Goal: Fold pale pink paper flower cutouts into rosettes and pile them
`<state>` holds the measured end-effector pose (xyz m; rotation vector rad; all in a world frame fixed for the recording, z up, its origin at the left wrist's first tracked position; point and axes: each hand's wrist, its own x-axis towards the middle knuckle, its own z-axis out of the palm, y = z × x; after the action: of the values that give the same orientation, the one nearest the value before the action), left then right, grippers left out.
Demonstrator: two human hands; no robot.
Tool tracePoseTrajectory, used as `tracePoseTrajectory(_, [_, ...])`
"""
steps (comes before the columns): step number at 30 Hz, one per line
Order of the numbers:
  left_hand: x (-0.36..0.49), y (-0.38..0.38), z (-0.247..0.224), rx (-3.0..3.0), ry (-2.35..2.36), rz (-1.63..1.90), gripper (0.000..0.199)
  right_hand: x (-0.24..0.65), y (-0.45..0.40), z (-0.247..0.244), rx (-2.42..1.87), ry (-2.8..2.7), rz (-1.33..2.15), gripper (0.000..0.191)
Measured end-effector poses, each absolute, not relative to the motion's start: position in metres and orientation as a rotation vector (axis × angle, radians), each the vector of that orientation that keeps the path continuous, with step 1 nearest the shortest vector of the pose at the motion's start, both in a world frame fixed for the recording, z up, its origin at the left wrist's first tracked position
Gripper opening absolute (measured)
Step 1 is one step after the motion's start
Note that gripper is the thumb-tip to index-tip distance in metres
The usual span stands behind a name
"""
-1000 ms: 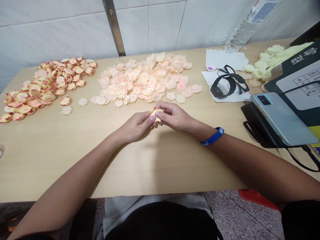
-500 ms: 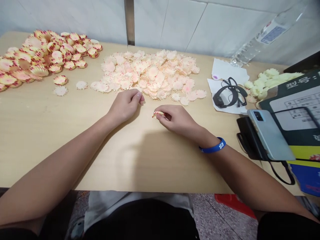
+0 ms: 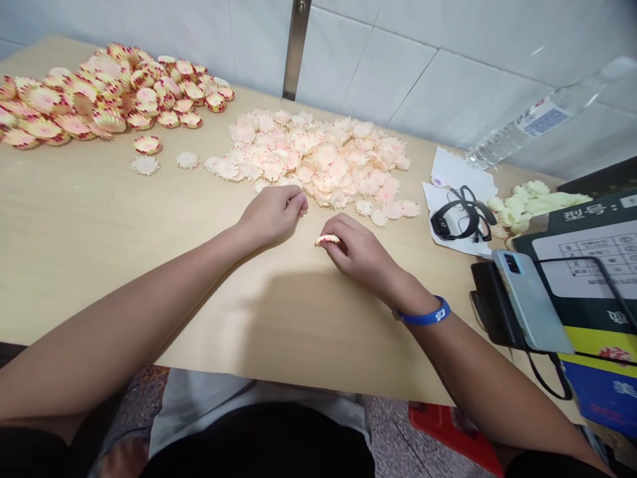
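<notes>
While the R hand (image 3: pixel 362 257) is half-curling, pinching a red-edged petal disc (image 3: pixel 327 239) edge-on, the L hand (image 3: pixel 273 214) is making a loose fist by the pale petal pile (image 3: pixel 321 158); can't tell from where I'm standing if it's gripping anything. Disc is poking out just R of the L hand; red-edged pile (image 3: pixel 102 99) is lying far L on the table (image 3: pixel 184 212).
</notes>
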<state>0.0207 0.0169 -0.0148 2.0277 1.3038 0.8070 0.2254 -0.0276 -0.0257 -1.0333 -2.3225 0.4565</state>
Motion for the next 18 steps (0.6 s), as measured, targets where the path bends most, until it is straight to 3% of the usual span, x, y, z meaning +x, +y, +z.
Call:
tracePoseTrajectory(10, [0.02, 0.016, -0.017, 2.011, 1.299, 0.811, 0.031, 0.222, -0.032, -0.028, -0.96, -2.585, 0.099, 0.02])
tracePoseTrajectory(18, [0.02, 0.013, -0.015, 2.006, 1.315, 0.811, 0.031, 0.215, -0.036, -0.025, -1.003, -2.608, 0.059, 0.023])
